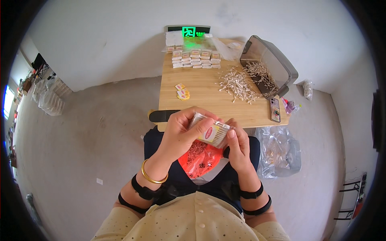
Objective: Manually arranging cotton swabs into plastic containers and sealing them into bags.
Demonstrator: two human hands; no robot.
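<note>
Just past the near table edge, I hold a clear packet of cotton swabs (219, 139) tilted in front of me, a yellow and white card with a red oval showing through it. My left hand (180, 130) grips its left end, thumb across the front. At the right end, my right hand (239, 145) pinches the plastic between thumb and fingers. Beneath the packet, a red plastic bag (200, 161) with small reddish bits lies in my lap. Two small groups of yellow and white cards (183, 94) rest on the table's left part.
Loose cotton swabs (238, 85) heap up beside a tipped grey translucent bin (283, 64). Stacked swab packets (196, 59) line the wooden table's (201, 86) back, before a lit green sign (188, 31). A phone (275, 110) lies at right; a clear plastic bag (278, 154) sits below.
</note>
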